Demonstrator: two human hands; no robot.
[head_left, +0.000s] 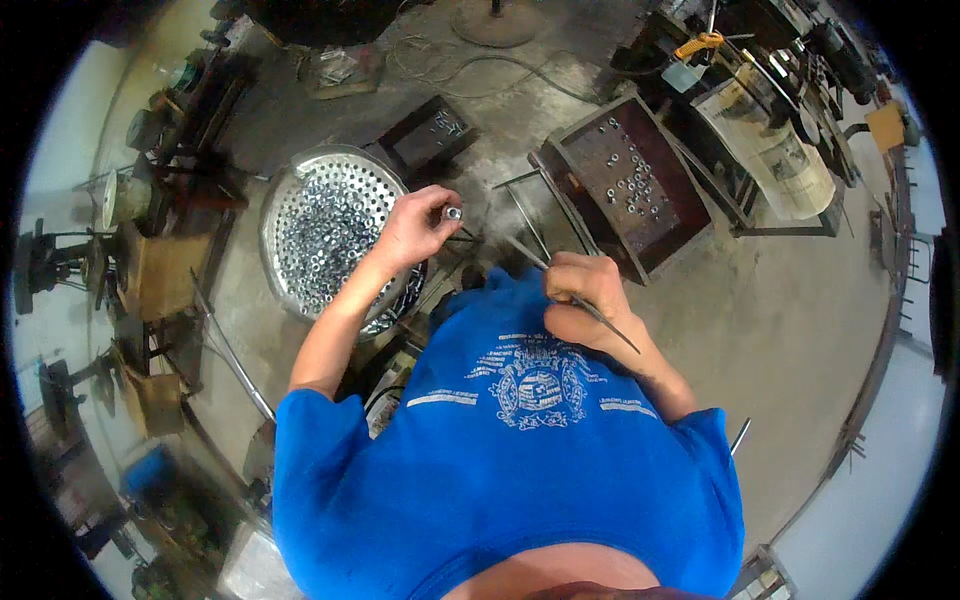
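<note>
My left hand is closed, pinching a small shiny metal ring-shaped piece between thumb and fingertips. Its round open end shows. In my right hand is a thin dark metal file, the fingers wrapped around its middle. One end slants up toward the left hand and the other points down to the right. File and ring are apart. Left of and below my left hand stands a round perforated metal basin heaped with small shiny metal rings.
A dark metal box with several loose rings stands ahead on the right, beside a metal frame. Another dark box holds a few small parts. A long metal bar leans at left. Machinery occupies the far right, cables the floor ahead.
</note>
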